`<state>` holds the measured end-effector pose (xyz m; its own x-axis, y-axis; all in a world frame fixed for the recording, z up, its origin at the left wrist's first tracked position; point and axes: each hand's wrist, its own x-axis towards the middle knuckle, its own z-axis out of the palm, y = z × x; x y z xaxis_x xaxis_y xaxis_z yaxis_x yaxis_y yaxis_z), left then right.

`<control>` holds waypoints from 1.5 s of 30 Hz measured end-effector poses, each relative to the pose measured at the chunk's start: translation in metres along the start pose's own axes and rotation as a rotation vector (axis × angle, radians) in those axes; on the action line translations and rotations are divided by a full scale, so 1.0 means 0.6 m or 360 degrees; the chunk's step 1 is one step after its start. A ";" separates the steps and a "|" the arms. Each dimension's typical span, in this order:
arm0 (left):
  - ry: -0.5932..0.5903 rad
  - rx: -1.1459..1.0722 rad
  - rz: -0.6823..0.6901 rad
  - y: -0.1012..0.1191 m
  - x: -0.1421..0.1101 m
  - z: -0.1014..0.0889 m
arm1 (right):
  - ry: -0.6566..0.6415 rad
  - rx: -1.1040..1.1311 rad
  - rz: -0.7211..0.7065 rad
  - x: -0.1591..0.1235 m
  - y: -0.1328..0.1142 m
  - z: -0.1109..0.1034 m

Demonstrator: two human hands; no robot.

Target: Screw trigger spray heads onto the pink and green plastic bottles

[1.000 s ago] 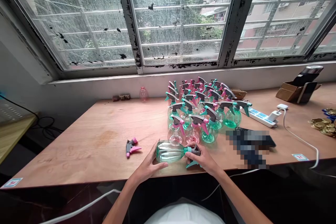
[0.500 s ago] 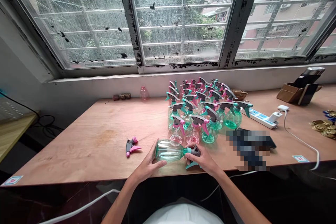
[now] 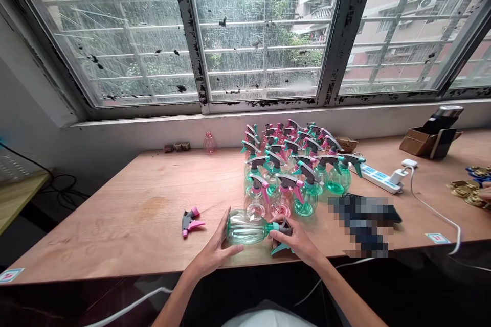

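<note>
A clear green spray bottle [image 3: 247, 227] lies on its side just above the wooden table's [image 3: 126, 225] front edge, held between both hands. My left hand [image 3: 213, 250] cups its round base. My right hand [image 3: 295, 239] grips the grey and teal trigger head [image 3: 282, 237] at its neck. Just behind stands a tight cluster of several green and pink spray bottles [image 3: 291, 168] with trigger heads on. A loose pink and grey trigger head [image 3: 191, 220] lies on the table to the left.
A small pink bottle without a head [image 3: 209, 143] stands by the window sill. A white power strip [image 3: 378, 176] with a cable, a blurred dark object [image 3: 362, 217], a cardboard box [image 3: 425, 139] and gold pieces [image 3: 470, 189] lie to the right.
The view has tilted up slightly, so everything sits lower in the picture. The bottle stays held in both hands, turned a little.
</note>
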<state>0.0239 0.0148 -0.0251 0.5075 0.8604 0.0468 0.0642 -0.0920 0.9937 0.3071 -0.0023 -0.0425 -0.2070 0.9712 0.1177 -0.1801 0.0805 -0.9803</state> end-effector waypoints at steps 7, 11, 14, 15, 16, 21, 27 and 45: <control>-0.0026 -0.0041 0.0008 -0.005 0.002 -0.002 | 0.0030 0.0006 -0.0021 0.001 -0.004 0.006; -0.0034 -0.0079 0.0031 -0.010 0.000 -0.002 | 0.0031 0.0014 -0.0018 0.002 -0.002 0.006; -0.0030 -0.0092 0.0022 -0.013 0.000 -0.003 | 0.0021 0.0020 -0.0014 0.002 0.001 0.004; -0.0026 -0.0094 0.0014 -0.014 0.000 -0.003 | 0.0017 0.0021 -0.0014 0.003 0.002 0.004; -0.0021 -0.0095 0.0004 -0.014 0.001 -0.003 | 0.0012 0.0022 -0.0015 0.003 0.003 0.003; -0.0007 -0.0097 -0.0006 -0.014 0.004 -0.002 | 0.0007 0.0038 -0.0021 0.003 0.007 0.001; -0.0031 -0.0093 0.0021 -0.007 0.002 0.001 | 0.0020 0.0048 -0.0017 0.004 0.009 0.000; -0.0018 -0.0084 -0.0016 0.002 0.000 0.006 | 0.0036 0.0000 -0.0037 0.002 -0.004 0.004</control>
<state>0.0268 0.0129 -0.0245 0.5165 0.8555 0.0358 0.0242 -0.0564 0.9981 0.3048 -0.0020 -0.0396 -0.1808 0.9739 0.1371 -0.1848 0.1033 -0.9773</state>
